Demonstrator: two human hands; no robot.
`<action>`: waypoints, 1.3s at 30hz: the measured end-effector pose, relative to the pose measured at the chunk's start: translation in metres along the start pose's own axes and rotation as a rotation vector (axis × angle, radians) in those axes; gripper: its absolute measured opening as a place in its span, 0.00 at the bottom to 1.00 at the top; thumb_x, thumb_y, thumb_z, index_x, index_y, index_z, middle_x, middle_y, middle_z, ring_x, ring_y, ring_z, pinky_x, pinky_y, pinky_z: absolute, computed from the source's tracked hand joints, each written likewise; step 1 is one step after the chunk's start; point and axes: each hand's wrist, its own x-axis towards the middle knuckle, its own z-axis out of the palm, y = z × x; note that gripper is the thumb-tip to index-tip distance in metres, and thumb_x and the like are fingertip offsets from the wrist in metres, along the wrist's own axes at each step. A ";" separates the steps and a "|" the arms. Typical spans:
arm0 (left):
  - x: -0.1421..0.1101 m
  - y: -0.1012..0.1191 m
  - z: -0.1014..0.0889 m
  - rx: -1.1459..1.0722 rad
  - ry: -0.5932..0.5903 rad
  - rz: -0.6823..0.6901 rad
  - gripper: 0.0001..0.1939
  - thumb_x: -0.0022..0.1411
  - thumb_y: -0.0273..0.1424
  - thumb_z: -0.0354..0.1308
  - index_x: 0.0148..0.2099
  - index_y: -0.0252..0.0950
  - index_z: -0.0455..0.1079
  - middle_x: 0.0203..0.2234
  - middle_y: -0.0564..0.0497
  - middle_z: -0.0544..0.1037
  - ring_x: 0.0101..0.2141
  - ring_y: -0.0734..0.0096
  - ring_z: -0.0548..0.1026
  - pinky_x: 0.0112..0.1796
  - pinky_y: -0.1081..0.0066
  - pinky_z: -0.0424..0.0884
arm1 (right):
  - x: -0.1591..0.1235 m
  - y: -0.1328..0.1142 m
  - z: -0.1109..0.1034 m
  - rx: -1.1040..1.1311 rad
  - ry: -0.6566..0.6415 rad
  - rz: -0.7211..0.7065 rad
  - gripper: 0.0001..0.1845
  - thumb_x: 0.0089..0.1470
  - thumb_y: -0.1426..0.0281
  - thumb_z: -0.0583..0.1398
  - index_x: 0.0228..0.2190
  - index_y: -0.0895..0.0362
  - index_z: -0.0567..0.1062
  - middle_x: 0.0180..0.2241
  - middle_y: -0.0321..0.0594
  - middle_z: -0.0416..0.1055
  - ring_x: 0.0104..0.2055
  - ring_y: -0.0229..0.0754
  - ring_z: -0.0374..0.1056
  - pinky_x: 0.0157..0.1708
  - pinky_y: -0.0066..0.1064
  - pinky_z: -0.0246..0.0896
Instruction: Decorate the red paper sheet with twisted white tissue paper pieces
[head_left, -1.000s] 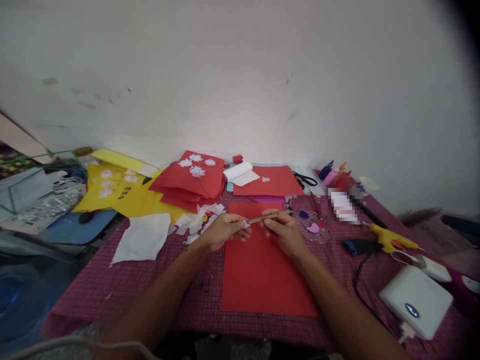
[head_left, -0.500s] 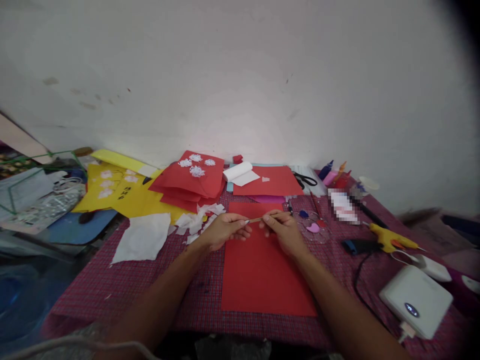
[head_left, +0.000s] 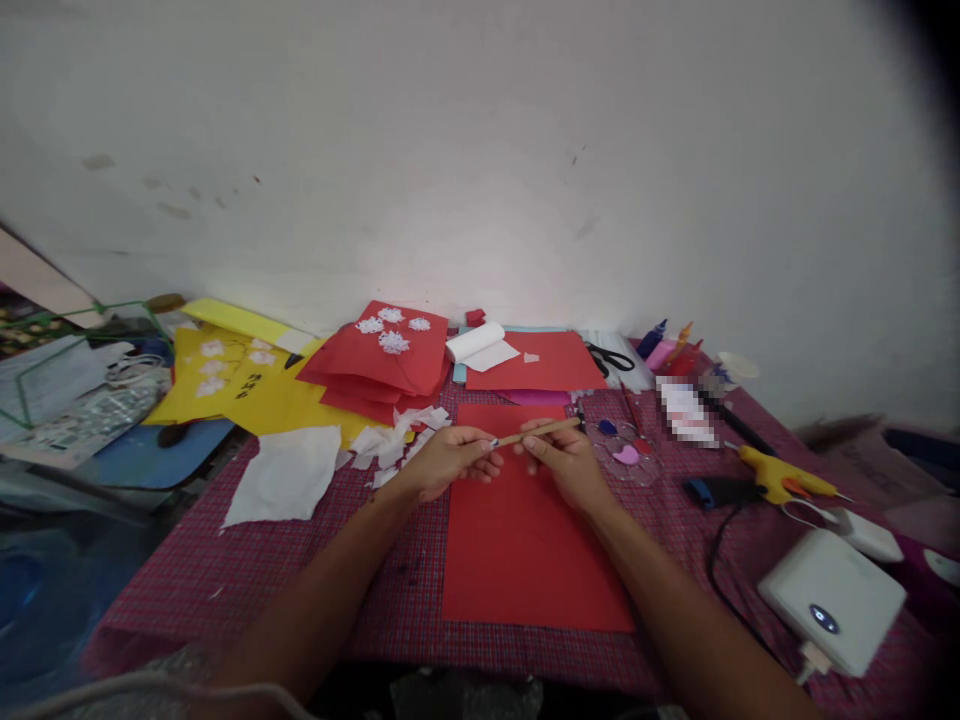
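Note:
Over the upper part of a red paper sheet [head_left: 529,540], both hands meet at a thin wooden stick [head_left: 512,439]. My left hand [head_left: 450,465] pinches its left end, where a small whitish bit shows at the thumb tip; whether that is paper or the stick's own tip is unclear. Thumb and fingers of my right hand [head_left: 566,470] are closed round the stick's middle, its far end poking out to the right. Torn white paper scraps [head_left: 390,440] lie just beyond my left hand. A clear palette [head_left: 630,465] with blue, pink and red paint sits beside my right.
Red folded sheets with white paper flowers [head_left: 394,342] and a white paper roll [head_left: 480,345] lie at the back. Scissors [head_left: 611,358] and paint tubes [head_left: 664,352] are back right. A yellow glue gun [head_left: 772,475] and white box [head_left: 832,600] stand right.
The stick has tilted slightly, its right end a little higher and more exposed above my right hand. My left hand stays in place.

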 end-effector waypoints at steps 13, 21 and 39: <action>-0.001 0.003 0.003 0.076 -0.005 0.058 0.16 0.57 0.37 0.64 0.40 0.29 0.71 0.29 0.44 0.79 0.26 0.72 0.77 0.30 0.72 0.72 | -0.002 -0.008 0.001 -0.095 -0.035 0.026 0.12 0.54 0.63 0.65 0.38 0.56 0.78 0.30 0.39 0.76 0.21 0.35 0.66 0.22 0.28 0.63; -0.003 0.005 -0.001 0.173 -0.064 0.107 0.15 0.58 0.39 0.62 0.40 0.30 0.70 0.29 0.47 0.78 0.26 0.72 0.77 0.28 0.72 0.72 | -0.003 -0.006 0.000 -0.109 -0.091 -0.008 0.09 0.53 0.65 0.65 0.36 0.56 0.78 0.32 0.40 0.77 0.24 0.36 0.68 0.23 0.29 0.65; -0.006 0.007 0.004 0.141 -0.108 0.081 0.15 0.57 0.37 0.64 0.40 0.30 0.70 0.31 0.47 0.76 0.27 0.73 0.75 0.28 0.73 0.72 | -0.004 -0.009 -0.001 -0.131 -0.118 0.006 0.10 0.54 0.63 0.64 0.33 0.56 0.80 0.32 0.41 0.76 0.24 0.36 0.68 0.25 0.29 0.65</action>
